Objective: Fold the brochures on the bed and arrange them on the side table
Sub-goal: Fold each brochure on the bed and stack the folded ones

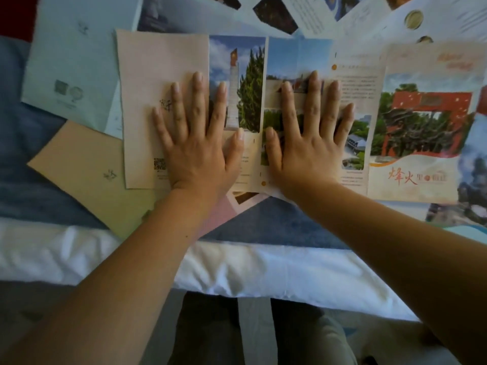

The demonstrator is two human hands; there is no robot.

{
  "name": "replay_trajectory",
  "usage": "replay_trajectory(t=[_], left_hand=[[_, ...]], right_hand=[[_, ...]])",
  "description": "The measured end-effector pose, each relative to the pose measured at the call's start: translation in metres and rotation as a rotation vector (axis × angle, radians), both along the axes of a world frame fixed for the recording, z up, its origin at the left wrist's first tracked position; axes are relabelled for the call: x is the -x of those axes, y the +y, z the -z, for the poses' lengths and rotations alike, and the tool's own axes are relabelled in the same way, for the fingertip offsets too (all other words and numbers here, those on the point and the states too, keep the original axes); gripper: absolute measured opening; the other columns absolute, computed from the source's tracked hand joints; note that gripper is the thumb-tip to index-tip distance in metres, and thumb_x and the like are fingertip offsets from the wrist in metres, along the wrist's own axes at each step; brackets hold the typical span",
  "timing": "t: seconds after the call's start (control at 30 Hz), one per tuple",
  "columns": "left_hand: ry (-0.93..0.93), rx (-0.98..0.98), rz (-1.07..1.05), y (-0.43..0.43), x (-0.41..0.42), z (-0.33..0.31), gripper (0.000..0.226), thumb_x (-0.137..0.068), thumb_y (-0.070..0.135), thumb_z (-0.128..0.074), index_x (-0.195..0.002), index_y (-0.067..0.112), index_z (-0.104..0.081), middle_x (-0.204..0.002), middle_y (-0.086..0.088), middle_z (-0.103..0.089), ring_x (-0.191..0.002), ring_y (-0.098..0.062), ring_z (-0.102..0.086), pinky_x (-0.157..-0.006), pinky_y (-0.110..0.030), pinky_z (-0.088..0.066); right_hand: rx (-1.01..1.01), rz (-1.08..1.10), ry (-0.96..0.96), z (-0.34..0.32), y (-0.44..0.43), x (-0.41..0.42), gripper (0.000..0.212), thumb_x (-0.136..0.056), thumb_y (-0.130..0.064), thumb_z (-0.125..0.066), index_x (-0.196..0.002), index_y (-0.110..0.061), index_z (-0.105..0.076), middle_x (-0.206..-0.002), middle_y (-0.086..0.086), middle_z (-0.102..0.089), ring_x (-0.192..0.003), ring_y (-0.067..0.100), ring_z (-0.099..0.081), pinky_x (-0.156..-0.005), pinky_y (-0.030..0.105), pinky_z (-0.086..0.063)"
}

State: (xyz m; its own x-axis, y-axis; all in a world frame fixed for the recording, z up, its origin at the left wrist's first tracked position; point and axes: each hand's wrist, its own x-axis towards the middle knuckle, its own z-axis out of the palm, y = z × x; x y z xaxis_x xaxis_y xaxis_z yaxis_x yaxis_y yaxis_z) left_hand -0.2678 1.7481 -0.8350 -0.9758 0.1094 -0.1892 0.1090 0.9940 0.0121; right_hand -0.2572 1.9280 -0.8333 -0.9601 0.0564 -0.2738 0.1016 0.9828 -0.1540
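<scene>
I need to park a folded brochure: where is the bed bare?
Blue blanket shows just below the open brochure and at far left beside the tan brochure. The white sheet edge is free. Above and right, brochures overlap.

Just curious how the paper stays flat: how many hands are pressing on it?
2. The left hand lies flat, mostly on the beige panel of the brochure; the right hand lies flat on the photo panels beside it. None seems hidden.
</scene>
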Motion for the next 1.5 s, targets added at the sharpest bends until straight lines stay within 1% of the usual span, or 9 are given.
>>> replay_trajectory(t=[0.2,0.4,0.6,0.67,0.77,0.9,1.17,1.37,1.5], left_hand=[[-0.011,0.014,-0.076,-0.088,-0.010,-0.002,0.072,-0.103,0.058,-0.021,-0.165,0.027,-0.001,-0.173,-0.008,0.001,-0.158,-0.038,0.001,-0.123,-0.065,-0.005],[-0.020,-0.004,-0.104,-0.127,-0.013,-0.003,0.072,-0.103,0.060,-0.019,-0.165,0.027,-0.002,-0.173,-0.008,0.002,-0.158,-0.037,0.002,-0.124,-0.063,-0.005],[-0.018,-0.030,-0.088,-0.148,-0.010,-0.005,0.068,-0.106,0.058,-0.020,-0.164,0.031,0.001,-0.173,-0.009,0.004,-0.159,-0.032,0.002,-0.125,-0.060,-0.003],[-0.021,-0.041,-0.096,-0.158,-0.009,-0.006,0.069,-0.105,0.058,-0.019,-0.164,0.029,0.002,-0.173,-0.008,0.004,-0.159,-0.030,0.002,-0.125,-0.060,-0.002],[-0.020,-0.029,-0.119,-0.177,-0.008,-0.006,0.072,-0.103,0.062,-0.016,-0.165,0.028,0.000,-0.173,-0.005,0.001,-0.159,-0.029,0.000,-0.125,-0.060,-0.004],[-0.001,-0.028,-0.166,-0.184,-0.006,-0.002,0.077,-0.100,0.068,-0.020,-0.165,0.030,-0.006,-0.172,-0.013,0.000,-0.158,-0.037,0.000,-0.125,-0.061,-0.002],[0.096,-0.211,-0.195,-0.184,-0.005,0.006,0.084,-0.096,0.073,-0.024,-0.164,0.024,-0.014,-0.170,-0.018,-0.009,-0.157,-0.040,-0.005,-0.124,-0.062,-0.006],[0.081,-0.434,-0.211,-0.165,-0.002,-0.004,0.097,-0.092,0.081,-0.022,-0.163,0.015,-0.015,-0.170,-0.020,-0.008,-0.158,-0.037,-0.004,-0.125,-0.060,-0.004],[0.050,-0.537,-0.247,-0.141,-0.003,-0.012,0.098,-0.093,0.080,-0.018,-0.163,0.011,-0.012,-0.171,-0.018,-0.008,-0.158,-0.035,-0.004,-0.125,-0.059,-0.004]], right_hand=[[0.042,-0.078,-0.009,0.003,-0.084,0.004,0.071,-0.105,-0.061,-0.017,-0.166,-0.029,0.001,-0.173,0.011,0.010,-0.158,0.038,0.012,-0.125,0.064,0.003],[0.050,-0.105,-0.045,0.000,-0.122,0.005,0.072,-0.105,-0.063,-0.016,-0.166,-0.032,0.005,-0.173,0.008,0.015,-0.158,0.035,0.016,-0.125,0.062,0.005],[-0.039,-0.272,-0.037,-0.008,-0.088,0.021,0.072,-0.103,-0.069,-0.011,-0.164,-0.038,0.009,-0.174,0.002,0.013,-0.159,0.028,0.014,-0.127,0.056,0.007],[-0.066,-0.227,-0.037,-0.010,-0.067,0.026,0.076,-0.102,-0.072,-0.013,-0.164,-0.036,0.011,-0.173,0.005,0.014,-0.159,0.030,0.013,-0.127,0.058,0.004],[-0.076,-0.164,-0.037,-0.011,-0.045,0.030,0.077,-0.101,-0.075,-0.016,-0.163,-0.040,0.011,-0.173,0.007,0.016,-0.159,0.032,0.013,-0.126,0.062,0.002],[-0.081,-0.164,-0.004,-0.005,-0.045,0.031,0.075,-0.101,-0.073,-0.017,-0.164,-0.041,0.008,-0.173,0.008,0.012,-0.159,0.035,0.011,-0.125,0.064,-0.001],[-0.070,-0.155,0.048,0.005,-0.046,0.029,0.073,-0.102,-0.071,-0.019,-0.165,-0.040,0.002,-0.174,0.009,0.006,-0.159,0.037,0.006,-0.125,0.065,-0.003],[-0.074,-0.155,0.030,0.007,-0.045,0.031,0.072,-0.102,-0.071,-0.019,-0.164,-0.042,0.003,-0.174,0.009,0.006,-0.159,0.038,0.006,-0.124,0.066,-0.002],[-0.072,-0.156,0.024,0.006,-0.045,0.031,0.072,-0.102,-0.071,-0.019,-0.164,-0.042,0.005,-0.174,0.008,0.008,-0.159,0.037,0.007,-0.124,0.066,-0.003]])
